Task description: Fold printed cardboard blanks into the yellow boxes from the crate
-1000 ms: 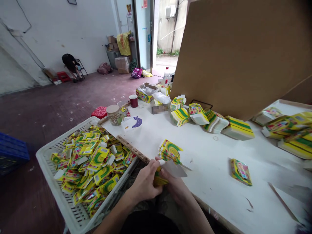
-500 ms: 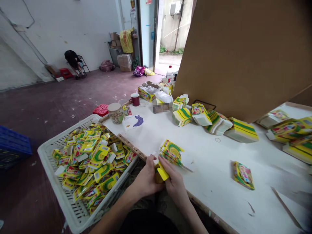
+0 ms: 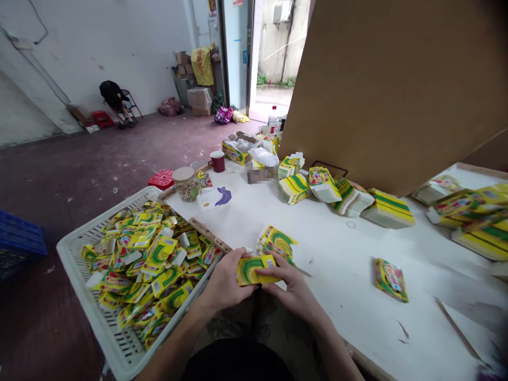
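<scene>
head view: looked forward and down across a white table (image 3: pixel 345 254) toward a large brown cardboard sheet (image 3: pixel 389 90). at the near table edge, in front of the body, held a small yellow carton (image 3: pixel 250 271) printed with a green swirl. gripped the left end in the curled fingers of the left hand (image 3: pixel 227 278); gripped the right end in the bent fingers of the right hand (image 3: pixel 293 288), with one finger across the printed face. showed a fanned bunch of cartons (image 3: pixel 280 243) just beyond the hands. to the left, beside the table, showed a white plastic basket (image 3: pixel 77 275) heaped with loose cartons (image 3: pixel 159 259). to the right, showed a single carton (image 3: pixel 391 279) lying flat, and farther back, carton stacks (image 3: pixel 325 185) in front of the cardboard.

seemed, as a judgement, to be at the step of handling one carton two-handed, perhaps pressing or turning. could not tell open from closed at the ends, covered by fingers. to judge by this hold, called next for light, even pressure, without creasing thin card, before loosening either hand.
</scene>
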### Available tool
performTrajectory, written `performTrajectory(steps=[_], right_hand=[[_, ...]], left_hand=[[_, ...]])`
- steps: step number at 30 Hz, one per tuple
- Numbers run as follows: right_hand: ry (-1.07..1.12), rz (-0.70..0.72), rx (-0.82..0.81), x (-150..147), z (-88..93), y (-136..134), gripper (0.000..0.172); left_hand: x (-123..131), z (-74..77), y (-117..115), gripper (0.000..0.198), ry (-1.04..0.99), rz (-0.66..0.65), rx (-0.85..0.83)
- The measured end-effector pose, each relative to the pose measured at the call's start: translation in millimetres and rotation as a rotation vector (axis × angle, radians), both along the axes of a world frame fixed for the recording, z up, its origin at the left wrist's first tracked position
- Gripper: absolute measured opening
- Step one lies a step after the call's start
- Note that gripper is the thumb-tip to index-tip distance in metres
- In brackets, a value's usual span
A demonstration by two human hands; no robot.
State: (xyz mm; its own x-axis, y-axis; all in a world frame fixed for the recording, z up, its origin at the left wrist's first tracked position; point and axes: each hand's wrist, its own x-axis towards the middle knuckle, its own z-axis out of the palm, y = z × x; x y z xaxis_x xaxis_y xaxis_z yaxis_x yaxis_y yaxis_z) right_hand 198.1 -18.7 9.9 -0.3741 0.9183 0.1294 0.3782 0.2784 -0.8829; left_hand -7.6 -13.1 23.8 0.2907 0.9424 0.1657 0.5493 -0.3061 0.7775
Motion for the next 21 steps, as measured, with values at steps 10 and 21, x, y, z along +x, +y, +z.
performTrajectory(steps=[10,21], right_hand=[[-0.027,0.047,0.025,-1.1,0.7,-1.5,0.024],[-0.143,-0.439,0.08,-1.8,-26.8,12.0,0.045]], left_hand=[[-3.2,-2.5,1.1,0.066,-0.02,0.003,-0.009],[-16.5,-17.4,2.0,0.056,-0.713,0.578,-0.116]])
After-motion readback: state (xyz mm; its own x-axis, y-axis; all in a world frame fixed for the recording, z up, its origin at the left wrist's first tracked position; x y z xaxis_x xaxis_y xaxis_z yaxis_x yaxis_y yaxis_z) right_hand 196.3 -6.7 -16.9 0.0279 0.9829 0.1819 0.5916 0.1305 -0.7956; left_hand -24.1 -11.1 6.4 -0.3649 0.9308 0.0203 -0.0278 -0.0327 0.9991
